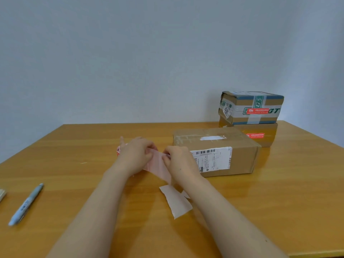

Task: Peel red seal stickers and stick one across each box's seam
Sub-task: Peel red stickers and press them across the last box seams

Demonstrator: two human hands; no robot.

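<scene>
Two hands meet over the middle of the bench [74,146], both pinching a pale pink strip [158,165] of sticker backing that stretches between them. The left hand [134,157] has its fingers curled round one end, and a bit of red [118,152] pokes out past its far side; whether that is a roll or loose stickers I cannot tell. The right hand [179,162] nips the other end between thumb and fingertips, just in front of the near box [232,142]. That box lies flat on the bench, tape running along its top seam, a white shipping label [212,159] on the side facing me. Behind it, by the wall, two more boxes are stacked: the top box [240,103], wrapped in green-printed tape, carries a red seal [257,110] on its front, and the lower box [270,139] shows a second seal [255,135] on its front too. A white scrap [176,203] of paper lies on the bench between the forearms. Well off to the left lies a pen [26,203], and a blurred pale thing [1,194] sits at the very edge of view.
</scene>
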